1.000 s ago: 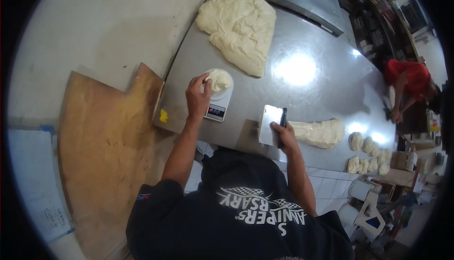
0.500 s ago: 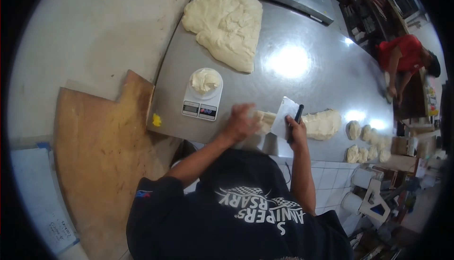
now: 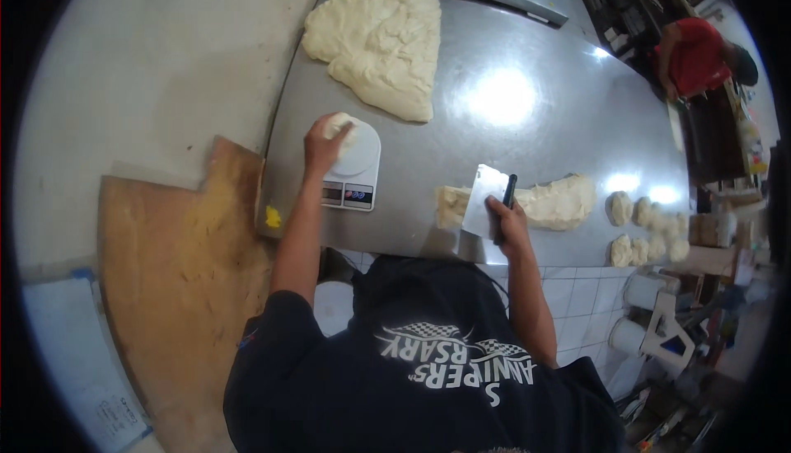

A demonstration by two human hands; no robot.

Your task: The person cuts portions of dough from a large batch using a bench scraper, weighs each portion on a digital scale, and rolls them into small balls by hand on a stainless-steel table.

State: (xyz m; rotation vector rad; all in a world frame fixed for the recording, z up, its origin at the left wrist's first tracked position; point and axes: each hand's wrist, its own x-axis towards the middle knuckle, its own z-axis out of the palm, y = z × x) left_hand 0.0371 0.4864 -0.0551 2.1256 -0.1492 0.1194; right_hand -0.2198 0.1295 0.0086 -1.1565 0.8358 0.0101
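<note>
My left hand (image 3: 324,145) is closed on a small piece of dough (image 3: 336,126) at the left side of the round plate of a white kitchen scale (image 3: 362,152). The fingers hide part of that piece. In my right hand (image 3: 508,220) is a dough scraper (image 3: 486,198) with a broad metal blade and a black handle. Its blade stands over a long strip of pale dough (image 3: 559,203), which shows on both sides of it. A large mass of dough (image 3: 383,45) lies at the far left of the steel table (image 3: 568,115).
Several small dough pieces (image 3: 621,207) stand in rows at the table's right end. A yellow scrap (image 3: 273,217) sits at the left corner, beside a brown wooden board (image 3: 173,272). Beyond the right end, a person in red (image 3: 694,56) stands at another counter.
My left hand has moved left and away from me, from beside the dough strip to the scale, and has taken hold of the dough there. The scraper stays over the strip.
</note>
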